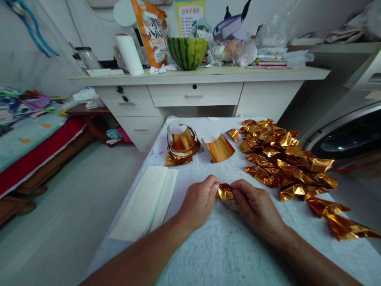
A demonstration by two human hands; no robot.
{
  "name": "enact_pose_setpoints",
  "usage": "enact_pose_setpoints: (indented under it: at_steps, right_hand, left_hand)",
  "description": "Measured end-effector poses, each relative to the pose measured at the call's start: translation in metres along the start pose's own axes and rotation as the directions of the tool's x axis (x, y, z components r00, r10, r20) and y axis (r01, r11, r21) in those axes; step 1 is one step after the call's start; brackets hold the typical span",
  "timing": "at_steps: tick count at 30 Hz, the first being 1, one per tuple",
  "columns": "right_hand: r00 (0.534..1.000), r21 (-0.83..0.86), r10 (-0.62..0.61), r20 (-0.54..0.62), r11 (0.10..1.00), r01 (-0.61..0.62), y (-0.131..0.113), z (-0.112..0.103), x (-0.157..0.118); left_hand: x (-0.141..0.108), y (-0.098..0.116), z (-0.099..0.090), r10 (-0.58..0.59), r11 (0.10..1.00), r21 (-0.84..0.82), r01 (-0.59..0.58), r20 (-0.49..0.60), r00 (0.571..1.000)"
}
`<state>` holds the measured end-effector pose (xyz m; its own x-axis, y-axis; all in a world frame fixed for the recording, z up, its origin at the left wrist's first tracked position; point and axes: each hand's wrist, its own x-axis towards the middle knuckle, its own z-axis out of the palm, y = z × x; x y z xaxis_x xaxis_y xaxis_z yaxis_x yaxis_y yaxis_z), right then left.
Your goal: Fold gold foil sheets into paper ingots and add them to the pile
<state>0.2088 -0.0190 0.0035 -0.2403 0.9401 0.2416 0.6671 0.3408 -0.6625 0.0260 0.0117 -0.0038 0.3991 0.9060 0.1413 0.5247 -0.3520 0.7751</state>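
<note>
Between my two hands is a small crumpled piece of shiny gold foil (225, 192). My left hand (200, 200) pinches its left end and my right hand (256, 202) pinches its right end; the fingertips hide both ends. Curled gold foil sheets (183, 145) stand in a loose roll beyond my left hand. A single curved gold foil sheet (220, 149) lies to their right. A heap of twisted gold foil pieces (276, 155) covers the right side of the table, trailing toward the near right edge. Left of my left hand lies a flat stack of whitish paper (145, 202).
The table has a pale patterned cloth (208, 254). Behind it stands a white desk (196, 95) bearing a cut watermelon (187, 53), an orange snack bag (151, 35) and a white paper roll (129, 53). A washing machine (351, 111) is at right, a bed (38, 135) at left.
</note>
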Motion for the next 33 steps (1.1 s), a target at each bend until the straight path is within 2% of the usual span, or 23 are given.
enact_pose_setpoints:
  at_steps: [5,13,17,22,33]
  right_hand:
    - [1.0,0.014,0.004,0.026,1.0,-0.004,-0.0001,0.0008,-0.0002]
    - [0.999,0.019,0.037,0.0,0.999,-0.037,0.0036,0.0004,0.0021]
    - [1.0,0.017,0.008,0.025,1.0,-0.009,0.0047,0.0024,0.0022]
    - [1.0,0.022,-0.008,0.016,1.0,0.008,0.0053,0.0032,0.003]
    - [1.0,0.039,0.02,0.016,0.999,-0.02,0.0053,0.0028,0.0022]
  left_hand:
    - [-0.0005,0.0017,-0.0008,0.011,1.0,0.004,-0.011,0.01,1.0]
    - [-0.0035,0.0049,-0.0015,0.036,0.994,-0.1,-0.033,0.03,0.999]
    - [-0.0006,0.0029,0.0011,0.018,0.998,-0.059,-0.017,0.024,1.0]
    - [0.002,0.0025,0.0036,-0.065,0.998,0.013,0.065,-0.019,0.998]
    - [0.0016,0.0014,0.0011,-0.037,0.999,-0.037,0.037,0.01,0.999]
